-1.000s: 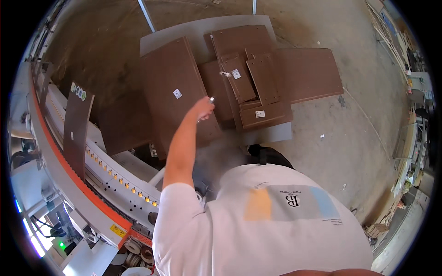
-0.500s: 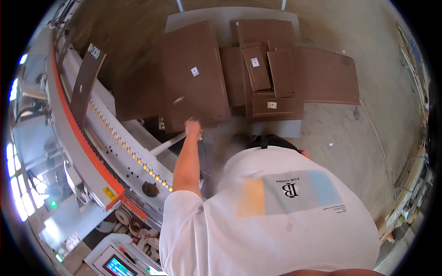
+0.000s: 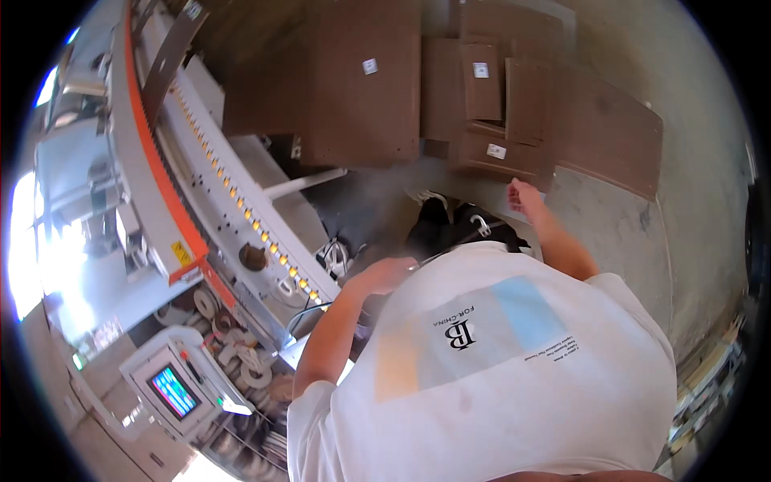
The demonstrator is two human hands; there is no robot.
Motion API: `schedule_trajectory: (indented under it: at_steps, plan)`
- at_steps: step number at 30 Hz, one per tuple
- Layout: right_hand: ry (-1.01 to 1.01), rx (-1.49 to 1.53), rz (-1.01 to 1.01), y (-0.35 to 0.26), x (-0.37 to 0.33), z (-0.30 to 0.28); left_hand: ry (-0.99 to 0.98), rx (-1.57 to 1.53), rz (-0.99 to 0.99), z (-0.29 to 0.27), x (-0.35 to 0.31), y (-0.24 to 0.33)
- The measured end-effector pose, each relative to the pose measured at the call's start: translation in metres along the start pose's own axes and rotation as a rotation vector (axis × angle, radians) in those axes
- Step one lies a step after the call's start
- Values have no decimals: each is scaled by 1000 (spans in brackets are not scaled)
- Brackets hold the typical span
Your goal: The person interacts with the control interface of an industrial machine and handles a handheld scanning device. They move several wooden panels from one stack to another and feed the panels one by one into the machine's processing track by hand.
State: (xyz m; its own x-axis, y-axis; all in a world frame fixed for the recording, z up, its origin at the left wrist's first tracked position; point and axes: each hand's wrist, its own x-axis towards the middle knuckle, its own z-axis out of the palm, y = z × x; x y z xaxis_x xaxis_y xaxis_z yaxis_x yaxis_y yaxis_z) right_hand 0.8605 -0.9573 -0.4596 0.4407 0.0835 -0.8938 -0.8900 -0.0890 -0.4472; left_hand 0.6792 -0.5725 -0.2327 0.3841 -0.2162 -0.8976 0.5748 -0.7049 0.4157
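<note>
My left hand [image 3: 384,276] is closed in front of my waist, at the left. A slim, metal-looking tool [image 3: 414,266] juts from its fingers; most of it is hidden in the hand. My right hand [image 3: 524,198], with curled fingers, is at the near right corner of a stack of brown panels [image 3: 526,166]. Whether it touches the stack or holds anything, I cannot tell. Small brown panels [image 3: 528,100] with white labels lie on top of that stack. To its left lies a large brown panel [image 3: 361,112] with one white label.
A long machine with an orange rail [image 3: 165,201] and a row of yellow rollers [image 3: 233,193] runs along the left. Its control screen [image 3: 173,391] is at the lower left, near rolls of edging tape [image 3: 255,371]. A grey support bar [image 3: 305,183] sticks out toward the panels.
My left hand has drawn back from the large panel's near edge to my waist. My right hand has come out beside the panel stack. The view has tilted nearer to my body.
</note>
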Motion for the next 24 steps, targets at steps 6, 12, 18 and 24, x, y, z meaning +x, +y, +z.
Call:
schedule_trajectory:
  at_steps: [6, 12, 18, 24]
  plan:
    - [-274, -353, -24, -33, 11, 74, 474, -61, -347, 48, -19, -109]
    - [-316, -648, -78, -2, -20, 127, 794, -214, -407, 68, -62, -153]
    - [-323, -638, -121, 20, -47, 161, 691, -155, -218, 94, -52, -165]
    - [-233, -789, -178, 53, -96, 166, 519, -267, -218, 29, 43, -145]
